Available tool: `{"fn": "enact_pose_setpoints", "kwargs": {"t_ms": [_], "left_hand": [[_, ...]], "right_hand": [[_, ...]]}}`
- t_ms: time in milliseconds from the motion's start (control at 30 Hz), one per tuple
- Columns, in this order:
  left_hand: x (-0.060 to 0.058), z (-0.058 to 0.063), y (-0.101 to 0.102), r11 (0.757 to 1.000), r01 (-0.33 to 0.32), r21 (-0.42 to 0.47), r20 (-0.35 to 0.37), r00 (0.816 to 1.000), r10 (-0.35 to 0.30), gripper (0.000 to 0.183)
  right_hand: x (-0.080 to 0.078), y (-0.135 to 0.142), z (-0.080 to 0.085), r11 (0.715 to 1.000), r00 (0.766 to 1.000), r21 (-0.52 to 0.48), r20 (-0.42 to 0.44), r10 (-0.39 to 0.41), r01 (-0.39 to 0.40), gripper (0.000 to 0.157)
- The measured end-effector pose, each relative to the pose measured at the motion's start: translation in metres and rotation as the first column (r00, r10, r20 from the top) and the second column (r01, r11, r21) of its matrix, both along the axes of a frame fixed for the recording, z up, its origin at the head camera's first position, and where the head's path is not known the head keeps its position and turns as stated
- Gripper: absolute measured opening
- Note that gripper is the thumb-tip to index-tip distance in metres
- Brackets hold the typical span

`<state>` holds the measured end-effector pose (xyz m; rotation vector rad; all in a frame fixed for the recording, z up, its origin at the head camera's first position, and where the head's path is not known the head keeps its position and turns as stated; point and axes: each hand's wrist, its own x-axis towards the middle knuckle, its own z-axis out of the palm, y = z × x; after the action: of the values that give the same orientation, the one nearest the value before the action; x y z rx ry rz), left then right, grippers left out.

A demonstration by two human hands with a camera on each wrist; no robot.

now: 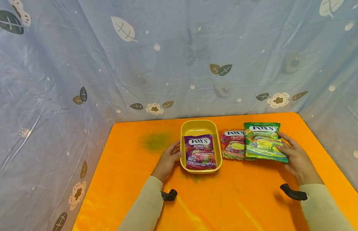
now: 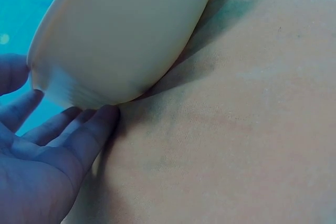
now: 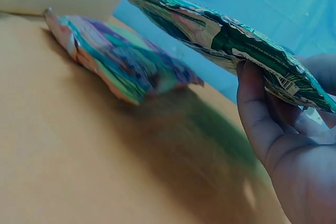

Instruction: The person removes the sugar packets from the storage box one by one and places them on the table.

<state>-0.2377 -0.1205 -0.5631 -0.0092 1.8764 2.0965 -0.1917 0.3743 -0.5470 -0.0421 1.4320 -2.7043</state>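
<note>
Hd cam high, fwd/dn; wrist cams close; tub point(image 1: 200, 171) shared.

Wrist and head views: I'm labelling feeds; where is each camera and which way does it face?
Head: head-worn, facing forward and down at the table; left hand, right hand, sleeves show.
Left wrist: worn there, facing the tray from outside; left hand.
Right wrist: worn there, facing the green bag; right hand.
Shared: green bag, in head and right wrist.
</note>
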Motion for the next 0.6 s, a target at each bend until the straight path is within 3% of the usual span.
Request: {"fn": "enact_pose_setpoints", "kwargs": {"t_ms": [200,600], "left_hand": [[0.001,0.001,0.000,1.000,-0.007,0.012,0.010,1.000,0.007,0.061],[0.001,0.004,0.001,1.000,-0.002,0.022,0.014,1.000,0.001,0.059]], "right_hand": [[0.001,0.013,-0.007,0.999,0.999,-0.046,-0.040,0.024,-0.026,0.061],[0.002,0.040,-0.006,0.997,0.996,0.054,0.073,0.046,-0.051,0.058]]}}
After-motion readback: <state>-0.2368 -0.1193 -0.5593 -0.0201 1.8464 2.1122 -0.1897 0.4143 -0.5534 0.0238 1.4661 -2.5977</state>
